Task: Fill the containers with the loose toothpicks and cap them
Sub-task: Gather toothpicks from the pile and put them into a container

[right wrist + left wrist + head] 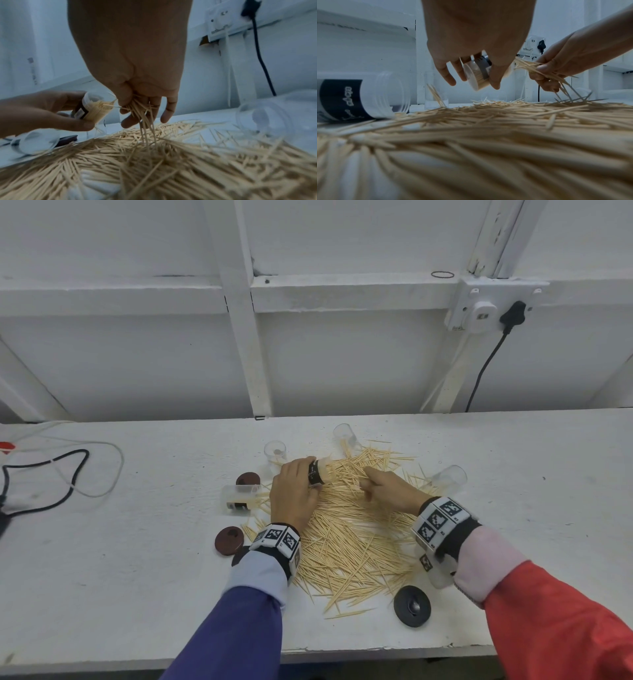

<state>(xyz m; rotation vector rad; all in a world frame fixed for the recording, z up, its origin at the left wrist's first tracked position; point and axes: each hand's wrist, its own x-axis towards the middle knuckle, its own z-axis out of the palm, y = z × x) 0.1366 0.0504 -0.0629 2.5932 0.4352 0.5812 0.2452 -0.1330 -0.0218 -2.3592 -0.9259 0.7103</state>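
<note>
While most of the toothpicks [349, 539] lie in a big loose pile on the white desk [137, 542], only one jar [321, 472] looks nearly full, so I think the job is just getting going. The left hand [294, 491] holds that jar tipped on its side above the pile, fingers and thumb wrapped round it, its open mouth facing the right hand [387, 489]. The right hand is just beside the mouth and pinches a bunch of toothpicks [142, 115]; some hang down to the pile. No jar has a lid on yet. One jar with a dark label [239, 498] lies on its side to the left of the left hand. Three clear cups [275, 451] sit at the far edge of the pile and hold only a few sticks or none. Two brown lids [228, 540] wait near the left wrist, and a black lid [411, 605] lies near the right sleeve. Lots of filling and all the capping is left.
</note>
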